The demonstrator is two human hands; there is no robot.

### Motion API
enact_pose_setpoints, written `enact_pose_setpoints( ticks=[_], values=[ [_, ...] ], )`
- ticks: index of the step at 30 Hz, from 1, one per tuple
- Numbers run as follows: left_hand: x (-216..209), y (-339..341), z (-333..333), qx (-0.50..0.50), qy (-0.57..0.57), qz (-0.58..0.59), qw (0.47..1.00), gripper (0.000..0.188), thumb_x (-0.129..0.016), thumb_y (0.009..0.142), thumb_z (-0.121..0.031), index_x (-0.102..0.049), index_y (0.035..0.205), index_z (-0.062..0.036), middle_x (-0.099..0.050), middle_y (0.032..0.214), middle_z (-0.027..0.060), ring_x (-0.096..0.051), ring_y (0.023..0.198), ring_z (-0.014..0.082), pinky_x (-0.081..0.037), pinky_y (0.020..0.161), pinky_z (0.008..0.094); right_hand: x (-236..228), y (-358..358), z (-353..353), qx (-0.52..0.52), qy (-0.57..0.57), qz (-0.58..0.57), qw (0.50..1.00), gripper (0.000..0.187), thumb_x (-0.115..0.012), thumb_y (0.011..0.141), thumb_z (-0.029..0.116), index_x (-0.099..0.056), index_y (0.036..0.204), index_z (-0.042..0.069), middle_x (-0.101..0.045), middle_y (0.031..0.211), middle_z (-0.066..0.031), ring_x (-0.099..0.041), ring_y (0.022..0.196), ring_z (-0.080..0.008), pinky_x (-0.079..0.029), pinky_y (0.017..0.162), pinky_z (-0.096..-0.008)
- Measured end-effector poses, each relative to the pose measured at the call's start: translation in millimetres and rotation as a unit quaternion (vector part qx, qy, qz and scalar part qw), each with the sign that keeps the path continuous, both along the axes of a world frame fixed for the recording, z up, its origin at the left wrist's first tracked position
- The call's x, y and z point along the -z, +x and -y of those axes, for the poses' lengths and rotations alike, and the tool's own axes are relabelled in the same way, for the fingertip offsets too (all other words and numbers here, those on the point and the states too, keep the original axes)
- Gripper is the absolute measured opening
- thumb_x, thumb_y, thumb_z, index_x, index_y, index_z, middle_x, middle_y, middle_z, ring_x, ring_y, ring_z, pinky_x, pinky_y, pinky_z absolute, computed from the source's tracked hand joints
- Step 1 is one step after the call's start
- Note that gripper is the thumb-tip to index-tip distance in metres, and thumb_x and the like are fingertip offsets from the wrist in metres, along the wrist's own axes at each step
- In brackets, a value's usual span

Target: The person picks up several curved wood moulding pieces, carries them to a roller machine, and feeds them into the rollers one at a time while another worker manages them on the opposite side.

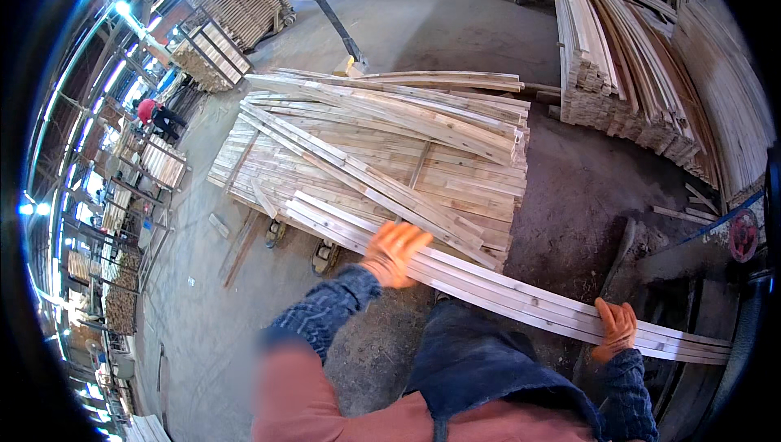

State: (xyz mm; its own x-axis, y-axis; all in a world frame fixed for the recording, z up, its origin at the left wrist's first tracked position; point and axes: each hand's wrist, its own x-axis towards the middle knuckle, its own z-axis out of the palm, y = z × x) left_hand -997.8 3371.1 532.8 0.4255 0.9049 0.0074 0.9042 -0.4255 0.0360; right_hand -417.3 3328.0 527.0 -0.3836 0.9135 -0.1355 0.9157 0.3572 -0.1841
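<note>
Several long, pale wooden strips (504,295) lie side by side across the front of my body, from the near edge of the lumber stack (374,149) to the machine at the right. My left hand (394,253), in an orange glove, is closed over the strips near their middle. Farther right, my orange-gloved right hand (616,330) grips the same bundle close to its right end, its fingers wrapped over the edge. The far left end of the strips rests over the stack. Loose boards (366,177) lie at a slant on top of that stack.
A pallet jack handle (329,19) rises behind the stack. Tall piles of boards (618,67) stand at the far right. Dark machinery (691,271) is close at my right. A person (154,116) in red bends among wood racks at the far left.
</note>
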Motion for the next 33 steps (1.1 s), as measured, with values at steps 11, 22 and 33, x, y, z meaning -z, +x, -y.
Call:
enact_pose_setpoints(
  ticks=[11, 22, 33],
  values=[
    [-10, 95, -3, 0.001, -0.126, 0.014, 0.992, 0.102, -0.09, 0.06, -0.048, -0.051, 0.149, -0.0164, -0.061, 0.136, 0.0121, -0.054, 0.132, 0.0309, -0.029, 0.122, 0.0504, -19, -57, -11, -0.029, -0.02, -0.092, 0.995, 0.103, -0.078, 0.05, 0.01, -0.05, 0.148, 0.018, -0.061, 0.137, -0.0145, -0.055, 0.13, -0.0379, -0.036, 0.119, -0.0565],
    [-7, 18, -4, 0.023, -0.085, 0.056, 0.995, 0.095, -0.089, 0.061, -0.043, -0.055, 0.143, -0.0112, -0.063, 0.135, 0.0126, -0.057, 0.13, 0.0298, -0.033, 0.118, 0.0496, -34, -92, -43, -0.079, -0.096, -0.153, 0.98, 0.086, -0.084, 0.065, 0.027, -0.056, 0.144, 0.01, -0.067, 0.131, -0.0206, -0.064, 0.121, -0.0408, -0.049, 0.107, -0.0525],
    [-2, 119, -37, 0.175, -0.221, 0.226, 0.932, 0.087, -0.083, 0.074, -0.045, -0.051, 0.146, -0.0065, -0.067, 0.121, 0.0175, -0.064, 0.113, 0.038, -0.05, 0.099, 0.0492, -37, -227, -175, -0.079, -0.18, -0.282, 0.939, 0.068, -0.079, 0.085, 0.022, -0.053, 0.146, 0.005, -0.066, 0.133, -0.0234, -0.068, 0.12, -0.033, -0.055, 0.104, -0.0431]
  ],
)
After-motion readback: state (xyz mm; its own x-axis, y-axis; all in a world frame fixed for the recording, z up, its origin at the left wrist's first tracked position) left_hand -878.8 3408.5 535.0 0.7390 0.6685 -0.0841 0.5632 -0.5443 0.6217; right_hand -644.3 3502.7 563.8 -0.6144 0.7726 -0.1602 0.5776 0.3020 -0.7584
